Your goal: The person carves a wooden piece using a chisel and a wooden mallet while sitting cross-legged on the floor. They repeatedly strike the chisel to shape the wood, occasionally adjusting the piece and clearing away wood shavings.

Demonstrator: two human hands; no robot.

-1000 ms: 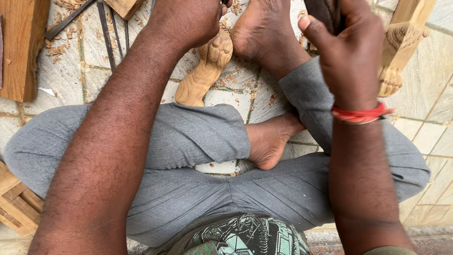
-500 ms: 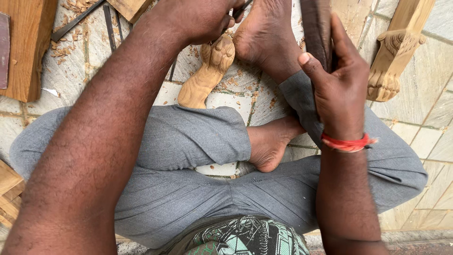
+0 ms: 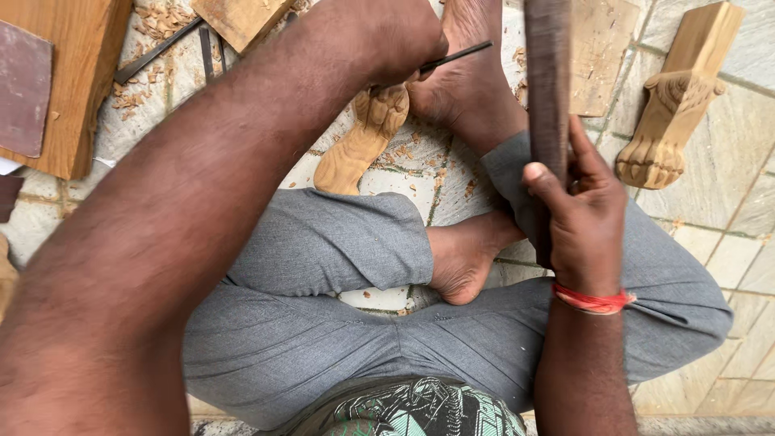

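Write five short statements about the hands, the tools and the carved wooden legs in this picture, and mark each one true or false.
1. The left hand holds a thin metal chisel over a carved wooden leg. True.
2. The right hand is empty. False: it grips a dark wooden mallet, held upright.
3. A red thread bracelet sits on the left wrist. False: it is on the right wrist.
4. A second carved leg lies on the stone floor to the right, untouched. True.
5. The person wears shoes. False: both feet are bare.
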